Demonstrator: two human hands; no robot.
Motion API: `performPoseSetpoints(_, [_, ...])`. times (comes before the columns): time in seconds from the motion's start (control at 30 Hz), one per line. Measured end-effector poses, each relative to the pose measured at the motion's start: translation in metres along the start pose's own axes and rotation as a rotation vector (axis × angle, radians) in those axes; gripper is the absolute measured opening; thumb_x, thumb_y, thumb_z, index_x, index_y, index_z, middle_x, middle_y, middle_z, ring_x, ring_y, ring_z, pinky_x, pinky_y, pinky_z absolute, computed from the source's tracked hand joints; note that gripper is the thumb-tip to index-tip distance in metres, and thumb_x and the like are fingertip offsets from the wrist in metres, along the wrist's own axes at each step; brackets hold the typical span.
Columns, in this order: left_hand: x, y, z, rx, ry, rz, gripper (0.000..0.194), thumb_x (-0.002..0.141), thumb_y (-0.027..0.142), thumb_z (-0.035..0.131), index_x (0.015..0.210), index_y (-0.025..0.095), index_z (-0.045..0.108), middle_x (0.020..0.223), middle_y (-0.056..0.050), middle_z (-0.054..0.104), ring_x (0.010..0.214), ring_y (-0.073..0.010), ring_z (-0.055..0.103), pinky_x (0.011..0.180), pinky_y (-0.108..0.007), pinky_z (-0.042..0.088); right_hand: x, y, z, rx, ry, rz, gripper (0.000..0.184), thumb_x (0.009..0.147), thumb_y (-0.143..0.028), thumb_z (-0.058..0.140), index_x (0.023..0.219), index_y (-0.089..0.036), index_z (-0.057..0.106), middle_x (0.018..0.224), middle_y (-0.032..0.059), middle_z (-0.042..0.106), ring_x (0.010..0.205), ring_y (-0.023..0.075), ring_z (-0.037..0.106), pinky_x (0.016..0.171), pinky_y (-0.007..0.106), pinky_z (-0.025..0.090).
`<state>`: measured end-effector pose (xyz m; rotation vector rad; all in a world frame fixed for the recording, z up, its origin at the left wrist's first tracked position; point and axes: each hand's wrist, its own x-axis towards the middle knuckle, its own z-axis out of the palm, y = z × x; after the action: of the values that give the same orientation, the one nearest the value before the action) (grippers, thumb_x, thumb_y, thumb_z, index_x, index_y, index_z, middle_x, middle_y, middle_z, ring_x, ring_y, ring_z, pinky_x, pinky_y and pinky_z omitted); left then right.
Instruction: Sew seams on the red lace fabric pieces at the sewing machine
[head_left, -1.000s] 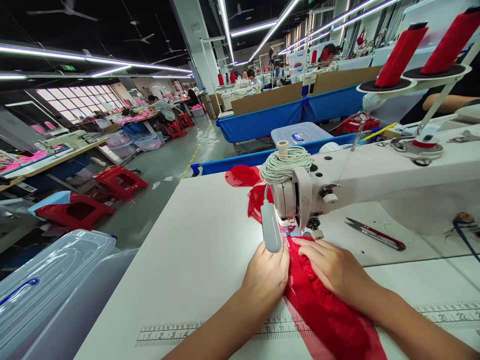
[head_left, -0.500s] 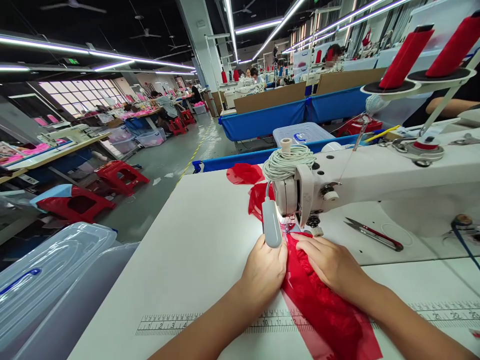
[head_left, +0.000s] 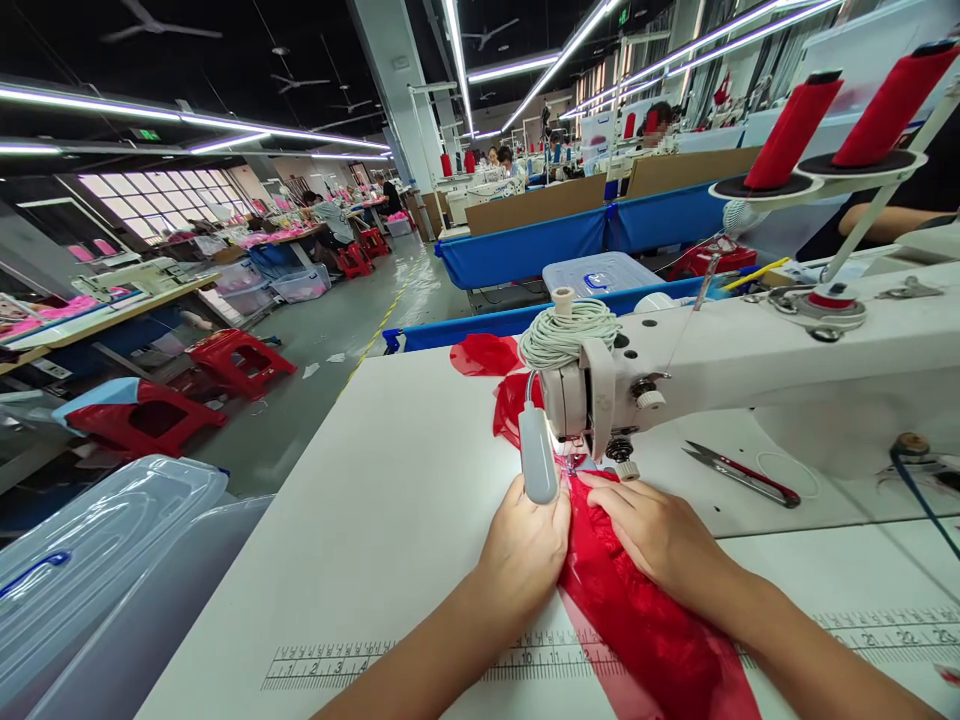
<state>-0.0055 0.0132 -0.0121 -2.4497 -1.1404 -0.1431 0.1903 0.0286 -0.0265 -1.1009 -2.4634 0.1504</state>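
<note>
Sheer red fabric (head_left: 611, 600) with a gathered, ruffled strip runs from under the needle of a white sewing machine (head_left: 720, 345) towards me. My left hand (head_left: 527, 535) is closed on the fabric's left edge, just below a small grey lamp (head_left: 539, 455) that hides some fingertips. On the other side, my right hand (head_left: 660, 535) grips the ruffled part, its fingertips close to the presser foot (head_left: 571, 462). More red fabric (head_left: 510, 405) lies behind the machine head.
Thread snips (head_left: 742, 473) lie on the machine bed, right of my right hand. A printed ruler (head_left: 330, 665) crosses the white table (head_left: 397, 480). Red thread cones (head_left: 795, 130) stand above the machine. At the left are plastic bins (head_left: 127, 540) and red stools (head_left: 240, 360).
The whole view has shifted slightly, with the machine now a little further left and lower. Both hands keep nearly the same places on the fabric.
</note>
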Motion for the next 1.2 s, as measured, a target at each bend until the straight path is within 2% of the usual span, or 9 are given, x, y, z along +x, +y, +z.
performPoseSetpoints(0.37, [0.0,-0.004,0.004,-0.081,0.071,-0.002,0.037,0.082,-0.01,0.036,0.1,0.013,0.058,0.101,-0.01,0.068,0.091,-0.0222,0.065,0.075,-0.035,0.051,0.002,-0.002,-0.002,-0.009,-0.008,0.021,0.03,0.093,-0.015,0.034,0.102,-0.019,0.062,0.116,0.0085,0.069,0.087,0.0219,0.066,0.068,0.034,0.056])
performPoseSetpoints(0.47, [0.001,-0.007,-0.002,-0.153,0.102,-0.04,0.03,0.085,-0.005,0.036,0.093,0.013,0.058,0.094,-0.01,0.066,0.085,-0.0216,0.063,0.073,-0.035,0.05,0.002,-0.003,-0.003,-0.022,-0.018,0.02,0.026,0.096,-0.023,0.037,0.101,-0.02,0.062,0.117,0.0078,0.069,0.087,0.0227,0.065,0.069,0.037,0.056])
performPoseSetpoints(0.57, [0.001,-0.008,-0.013,-0.31,0.06,-0.063,0.027,0.086,0.001,0.035,0.085,0.016,0.058,0.085,-0.007,0.062,0.073,-0.0189,0.057,0.061,-0.03,0.046,0.0,-0.004,-0.002,-0.037,-0.031,0.007,0.025,0.091,-0.021,0.043,0.108,-0.019,0.061,0.125,0.0086,0.065,0.094,0.0239,0.064,0.074,0.039,0.056])
performPoseSetpoints(0.7, [-0.002,-0.007,-0.017,-0.56,0.032,0.083,0.02,0.089,0.013,0.039,0.078,0.018,0.054,0.075,-0.003,0.057,0.063,-0.0149,0.051,0.057,-0.026,0.043,-0.004,-0.005,0.0,-0.041,-0.026,0.007,0.035,0.088,-0.017,0.043,0.119,-0.018,0.058,0.129,0.0094,0.063,0.102,0.0234,0.062,0.084,0.039,0.055])
performPoseSetpoints(0.8, [-0.005,-0.008,-0.01,-0.535,0.062,0.152,0.029,0.092,0.023,0.042,0.064,0.019,0.048,0.065,-0.001,0.054,0.057,-0.0137,0.046,0.055,-0.027,0.039,-0.007,-0.005,0.001,-0.057,-0.012,0.0,0.036,0.09,-0.022,0.043,0.123,-0.017,0.057,0.133,0.01,0.06,0.106,0.0241,0.06,0.085,0.039,0.054])
performPoseSetpoints(0.9, [-0.007,-0.009,-0.001,-0.47,0.087,0.149,0.03,0.087,0.021,0.047,0.057,0.019,0.042,0.058,0.001,0.051,0.052,-0.0125,0.042,0.05,-0.027,0.032,-0.011,-0.004,0.001,-0.068,0.005,-0.019,0.038,0.089,-0.02,0.043,0.123,-0.016,0.057,0.134,0.0105,0.059,0.108,0.0243,0.06,0.09,0.041,0.053])
performPoseSetpoints(1.0, [-0.007,-0.008,0.001,-0.433,0.083,0.112,0.021,0.078,0.015,0.049,0.059,0.02,0.042,0.059,0.001,0.052,0.053,-0.0133,0.044,0.049,-0.027,0.032,-0.013,-0.002,0.002,-0.061,0.013,-0.032,0.041,0.088,-0.018,0.044,0.127,-0.015,0.056,0.136,0.0104,0.057,0.112,0.024,0.058,0.094,0.042,0.051])
performPoseSetpoints(1.1, [-0.007,-0.004,-0.004,-0.412,0.043,0.017,0.01,0.075,0.011,0.047,0.072,0.02,0.05,0.065,0.0,0.056,0.056,-0.0151,0.048,0.049,-0.027,0.036,-0.015,0.0,0.003,-0.057,0.031,-0.054,0.045,0.087,-0.016,0.044,0.131,-0.016,0.054,0.138,0.0097,0.056,0.117,0.0235,0.056,0.096,0.041,0.05])
performPoseSetpoints(1.2, [-0.008,0.001,-0.009,-0.361,0.059,-0.05,0.021,0.08,0.006,0.042,0.092,0.016,0.056,0.08,-0.005,0.062,0.064,-0.0172,0.054,0.052,-0.027,0.042,-0.016,0.001,0.003,-0.078,0.066,-0.1,0.044,0.087,-0.014,0.043,0.129,-0.015,0.056,0.136,0.0099,0.057,0.114,0.0233,0.057,0.095,0.041,0.051])
